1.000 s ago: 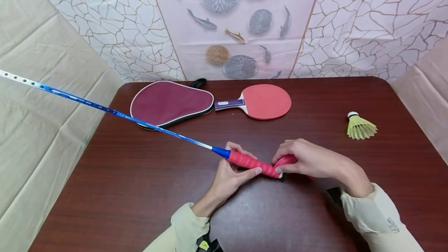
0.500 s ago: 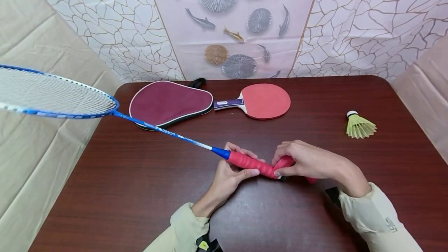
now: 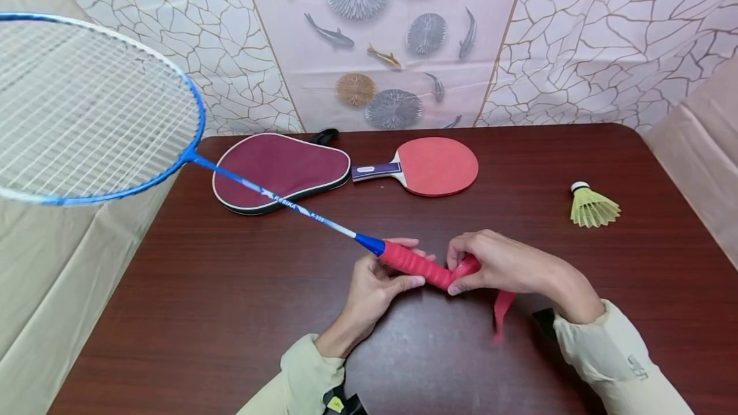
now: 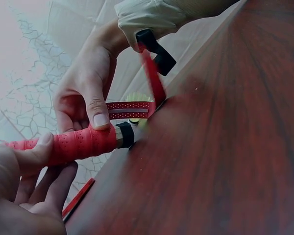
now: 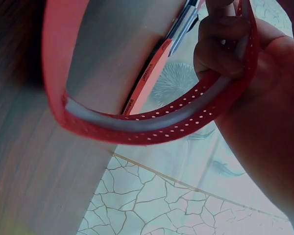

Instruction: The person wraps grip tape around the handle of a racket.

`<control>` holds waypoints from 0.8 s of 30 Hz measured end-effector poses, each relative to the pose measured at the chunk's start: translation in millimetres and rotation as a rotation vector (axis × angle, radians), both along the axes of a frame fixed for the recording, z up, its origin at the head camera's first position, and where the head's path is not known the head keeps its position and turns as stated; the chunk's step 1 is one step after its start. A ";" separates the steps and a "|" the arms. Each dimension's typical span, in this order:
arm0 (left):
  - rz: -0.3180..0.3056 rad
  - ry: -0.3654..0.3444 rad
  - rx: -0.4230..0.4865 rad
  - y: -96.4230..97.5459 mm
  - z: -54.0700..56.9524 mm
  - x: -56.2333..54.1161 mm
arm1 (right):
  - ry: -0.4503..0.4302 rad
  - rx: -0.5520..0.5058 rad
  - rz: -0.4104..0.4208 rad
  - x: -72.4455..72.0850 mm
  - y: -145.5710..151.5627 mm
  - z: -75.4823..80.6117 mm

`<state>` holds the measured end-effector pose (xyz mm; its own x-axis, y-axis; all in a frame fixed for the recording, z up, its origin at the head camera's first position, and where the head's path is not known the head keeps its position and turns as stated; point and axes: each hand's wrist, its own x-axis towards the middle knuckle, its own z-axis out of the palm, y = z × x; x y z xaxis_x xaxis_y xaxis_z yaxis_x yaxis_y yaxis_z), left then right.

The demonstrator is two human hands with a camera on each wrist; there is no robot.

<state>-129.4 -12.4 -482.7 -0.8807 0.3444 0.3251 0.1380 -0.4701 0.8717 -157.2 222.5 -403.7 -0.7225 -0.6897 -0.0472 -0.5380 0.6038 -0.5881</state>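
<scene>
A blue-and-white badminton racket [image 3: 302,210] slants across the head view, its strung head raised at the left. My left hand [image 3: 366,287] holds its handle between thumb and fingers, over ridged turns of red overgrip tape [image 3: 414,264]. At the butt end my right hand [image 3: 510,262] pinches the tape against the handle, thumb pressed on it in the left wrist view. The bare, black-banded handle end [image 4: 123,134] sticks out past the last turn. From the right hand the loose perforated tape [image 5: 152,128] hangs in a loop, with a pale strip along its inner side.
Behind the hands lie a maroon paddle case [image 3: 282,165] and a red table tennis paddle [image 3: 438,166] on the dark wooden table [image 3: 190,312]. A yellow shuttlecock [image 3: 594,207] sits at the right. Patterned cloth [image 3: 392,37] hangs behind the table.
The racket has rolled about its shaft, so its head turns from edge-on to showing its string face. The tape's loose tail now shows below the right hand. Both hands stay almost in place.
</scene>
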 end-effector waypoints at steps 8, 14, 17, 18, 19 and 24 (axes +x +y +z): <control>-0.036 -0.014 0.011 0.4 -0.1 0.6 | -0.048 0.002 0.002 0.8 -2.8 -1.6; -0.021 0.003 -0.008 0.4 1.5 1.3 | -0.039 0.004 -0.010 1.2 -4.0 -1.4; -0.014 0.009 -0.012 0.0 1.5 1.8 | -0.039 0.005 -0.011 0.9 -3.8 -1.7; -0.013 0.007 -0.014 -0.3 1.3 1.7 | -0.041 0.006 -0.010 0.7 -3.7 -1.8; -0.012 0.007 -0.012 -0.3 1.3 1.7 | -0.040 0.006 -0.009 0.5 -3.4 -1.7; 0.002 0.001 -0.012 0.4 1.0 1.1 | -0.014 0.002 -0.002 0.2 2.6 2.6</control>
